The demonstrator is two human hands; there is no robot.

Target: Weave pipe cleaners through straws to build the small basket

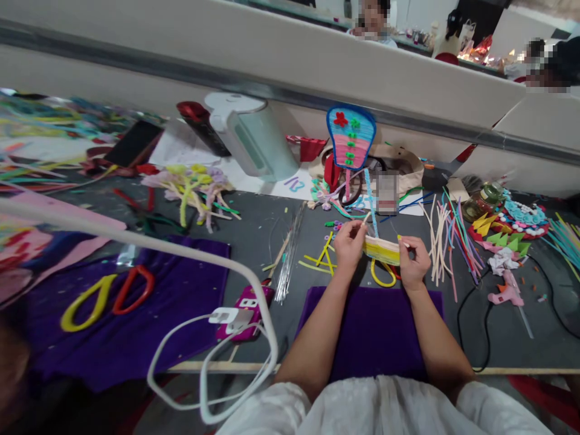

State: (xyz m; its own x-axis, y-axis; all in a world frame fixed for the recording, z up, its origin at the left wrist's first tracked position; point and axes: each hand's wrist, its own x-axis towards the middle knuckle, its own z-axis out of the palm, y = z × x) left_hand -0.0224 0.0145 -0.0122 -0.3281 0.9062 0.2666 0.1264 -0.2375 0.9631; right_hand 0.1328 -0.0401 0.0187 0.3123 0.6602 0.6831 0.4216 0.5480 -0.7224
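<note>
Between my two hands is a small striped panel of pipe cleaners (382,251), pale at its top edge and yellow below. My left hand (350,244) pinches its left end. Its right end is in the closed fingers of my right hand (414,260). The panel is raised over the dark table, with a yellow scissors handle (383,275) partly hidden beneath it. Loose yellow pipe cleaners (322,257) lie left of my left hand. Cream pipe cleaners (438,244) lie right of my right hand. Under my forearms is a purple cloth (378,335).
A finished-looking pipe-cleaner fan (351,136) stands at the back beside a pale kettle (267,142). A pink glue gun (507,293) with a black cord lies at right. At left are large scissors (133,290), a purple power strip (247,311) and a looping white cable (267,314).
</note>
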